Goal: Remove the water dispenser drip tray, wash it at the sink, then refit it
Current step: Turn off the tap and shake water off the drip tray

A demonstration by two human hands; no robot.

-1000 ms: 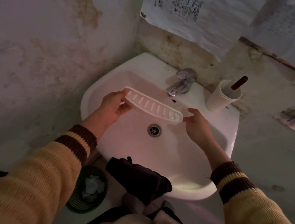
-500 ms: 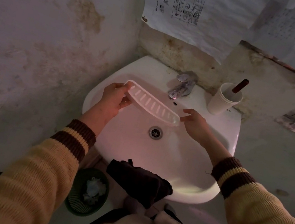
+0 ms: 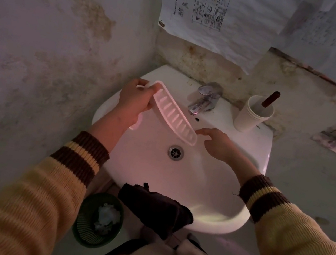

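Tray (image 3: 174,117) hangs slanted over the sink's (image 3: 209,220) back-left rim, low end toward the drain (image 3: 175,152), likely so water sheds. Your left hand (image 3: 134,102) clamps its high end; your right hand (image 3: 219,144), fingers loose, hovers just beside the low tip, holding nothing. Tap (image 3: 205,99) runs dry behind; washing looks unstarted.

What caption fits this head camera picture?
Left hand tilts the drip tray over the sink.

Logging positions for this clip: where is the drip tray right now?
In the head view the tray is held over the sink, slanting from the left hand at the back left down toward the right hand, just left of the tap.
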